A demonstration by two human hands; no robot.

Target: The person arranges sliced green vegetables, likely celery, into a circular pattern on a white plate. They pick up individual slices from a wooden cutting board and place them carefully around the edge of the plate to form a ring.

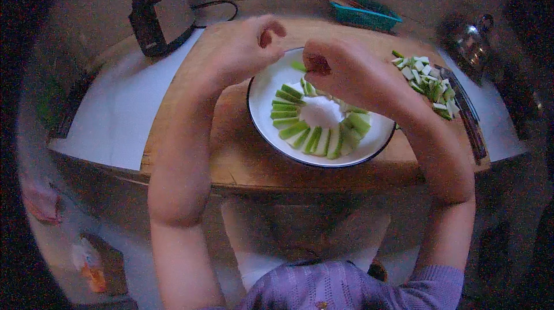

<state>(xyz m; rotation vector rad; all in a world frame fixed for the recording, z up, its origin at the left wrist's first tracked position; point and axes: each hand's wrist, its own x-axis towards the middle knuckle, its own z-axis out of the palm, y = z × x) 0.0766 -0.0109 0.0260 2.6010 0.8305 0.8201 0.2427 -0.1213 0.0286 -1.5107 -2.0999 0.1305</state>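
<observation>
Both my hands are raised over the far side of a white plate (283, 65) with a dark rim. Green-skinned pale vegetable sticks (285, 114), perhaps cucumber or zucchini, lie on it in a ring around its centre. My left hand (255, 44) is beyond the plate's upper left edge, its fingers curled, with nothing plainly visible in them. My right hand (331, 67), fingers also curled, hangs over the plate's upper part and hides some of the ring. Whether it holds anything is unclear. One green stick (298, 66) shows just left of it.
The plate rests on a wooden board (233, 154). Chopped green-and-white pieces (426, 80) are heaped at the right, beside a dark long utensil (469, 122). A teal plastic basket (365, 16) stands behind, a shiny metal vessel (471, 44) back right, a black appliance (151, 20) back left.
</observation>
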